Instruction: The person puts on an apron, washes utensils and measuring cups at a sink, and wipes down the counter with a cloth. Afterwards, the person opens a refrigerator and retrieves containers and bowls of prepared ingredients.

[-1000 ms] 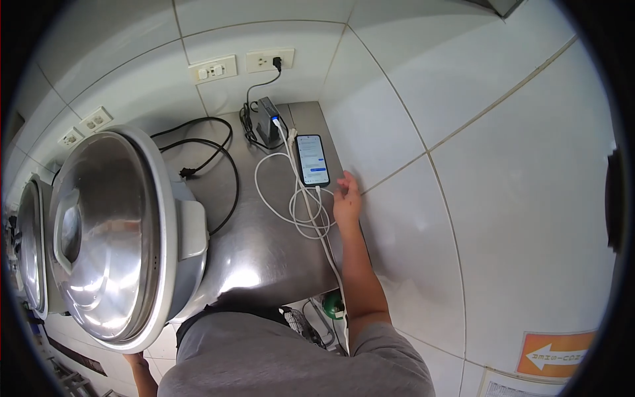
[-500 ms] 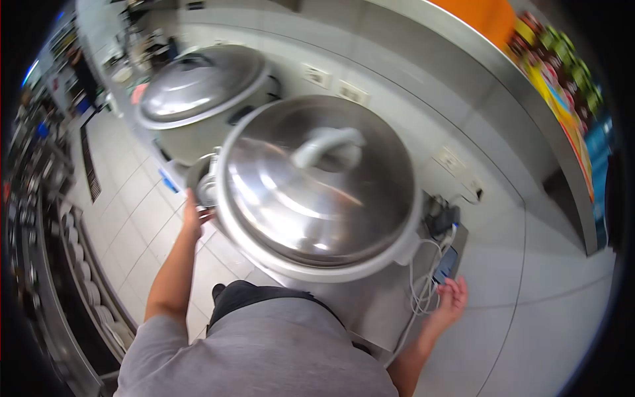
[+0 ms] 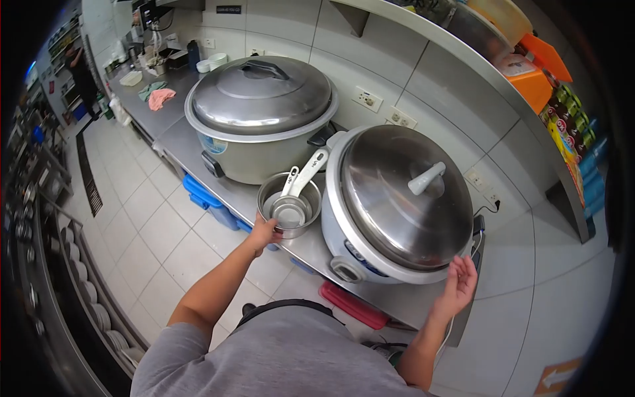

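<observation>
My left hand grips the near rim of a small steel bowl at the counter's front edge. Inside the bowl sit measuring cups with pale handles that lean up and to the right. Right of the bowl stands a large rice cooker, its domed steel lid on, with a grey handle. My right hand is beside the cooker's right rim, fingers loosely extended, holding nothing. Whether it touches the rim I cannot tell.
A second lidded rice cooker stands behind the bowl. Pink and green cloths lie farther along the steel counter. Below are a blue bin and red lid. A shelf overhangs at right. Another person stands far left.
The view has swung left and steadied, so the bowl and second cooker show fully. My left hand stays at the bowl. My right hand is now closer to the cooker's rim.
</observation>
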